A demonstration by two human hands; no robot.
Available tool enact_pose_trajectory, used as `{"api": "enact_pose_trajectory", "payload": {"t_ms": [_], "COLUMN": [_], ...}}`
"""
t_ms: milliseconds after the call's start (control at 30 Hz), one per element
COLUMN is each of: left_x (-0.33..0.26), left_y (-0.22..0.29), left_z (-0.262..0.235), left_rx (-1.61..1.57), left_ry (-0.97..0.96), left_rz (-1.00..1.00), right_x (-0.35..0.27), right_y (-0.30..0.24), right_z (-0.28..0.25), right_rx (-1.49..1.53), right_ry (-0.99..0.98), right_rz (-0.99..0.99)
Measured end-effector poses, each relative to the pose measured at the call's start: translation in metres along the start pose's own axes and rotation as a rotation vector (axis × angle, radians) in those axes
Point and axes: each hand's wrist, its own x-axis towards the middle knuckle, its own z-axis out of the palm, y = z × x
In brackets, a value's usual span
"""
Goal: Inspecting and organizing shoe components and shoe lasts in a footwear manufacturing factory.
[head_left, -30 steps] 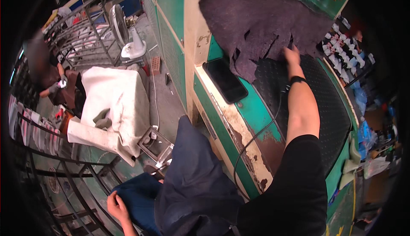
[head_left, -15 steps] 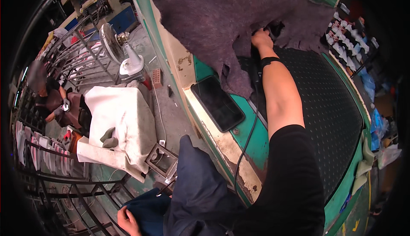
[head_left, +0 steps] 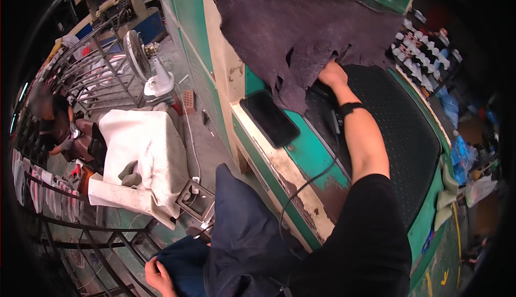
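My right hand (head_left: 332, 74) reaches forward over the green machine table (head_left: 301, 152) and grips the ragged lower edge of a large dark grey felt-like sheet (head_left: 290, 34), which lies over the black ribbed mat (head_left: 403, 130). A black band sits on that wrist. My left hand (head_left: 157, 275) rests low on my thigh, on dark blue cloth, its fingers curled; whether it holds anything is unclear. A black phone-like slab (head_left: 270, 118) lies on the table's left edge, just below the sheet.
A white cloth-covered stand (head_left: 142, 152) is to my left, with a pedestal fan (head_left: 145, 63) and metal racks (head_left: 86, 82) behind it. Another person (head_left: 59, 130) crouches at far left. A rack of small white items (head_left: 424, 55) lies far right. A black cable (head_left: 306, 184) hangs over the table edge.
My right hand has taken hold of the grey sheet's edge and drawn it toward the left. The view has swung so the table appears larger and closer.
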Motion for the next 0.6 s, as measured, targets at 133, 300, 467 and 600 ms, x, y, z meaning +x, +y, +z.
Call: {"api": "enact_pose_trajectory", "payload": {"t_ms": [133, 300, 467, 600], "left_x": [-0.003, 0.000, 0.021, 0.037], "left_y": [-0.020, -0.034, -0.007, 0.056], "left_z": [-0.010, -0.025, -0.022, -0.025], "left_rx": [-0.068, -0.284, -0.552, -0.690], "left_ry": [-0.063, -0.141, -0.170, -0.204], "left_rz": [-0.047, -0.123, -0.025, 0.175], "right_x": [-0.089, -0.190, -0.198, -0.195], "right_y": [0.071, 0.105, 0.114, 0.126], "right_z": [-0.033, -0.090, -0.069, -0.050], "right_rx": [-0.078, 0.065, 0.348, 0.614], "right_ry": [0.094, 0.035, 0.198, 0.238], "right_rz": [-0.159, -0.055, 0.010, 0.062]}}
